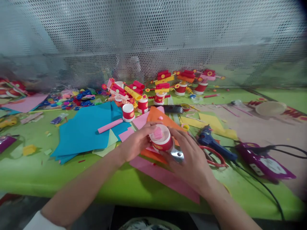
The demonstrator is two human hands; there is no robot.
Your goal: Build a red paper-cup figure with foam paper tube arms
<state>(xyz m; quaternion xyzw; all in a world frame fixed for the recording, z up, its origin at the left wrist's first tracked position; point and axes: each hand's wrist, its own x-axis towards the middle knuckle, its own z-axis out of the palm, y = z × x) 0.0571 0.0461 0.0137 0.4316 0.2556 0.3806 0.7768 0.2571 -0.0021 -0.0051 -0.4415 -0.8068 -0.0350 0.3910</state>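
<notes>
A small red and white paper cup (163, 145) is between my two hands, its pale round end facing up. On that end sits a small folded piece of pink paper (158, 133). My left hand (136, 142) grips the cup from the left, its thumb against the pink piece. From the right, my right hand (192, 159) curls around the cup; some of its fingers are hidden. Under the hands lie red-handled scissors (217, 162), orange paper (155, 116) and a long pink paper strip (165, 179).
Blue sheets (83, 131) and a pink paper roll (110, 126) lie left. Another paper cup (128, 112) stands behind, before several decorated cup figures (159, 95). A blue glue gun (216, 143) and purple power strip (266, 163) lie right. Perforated metal (153, 38) rises behind.
</notes>
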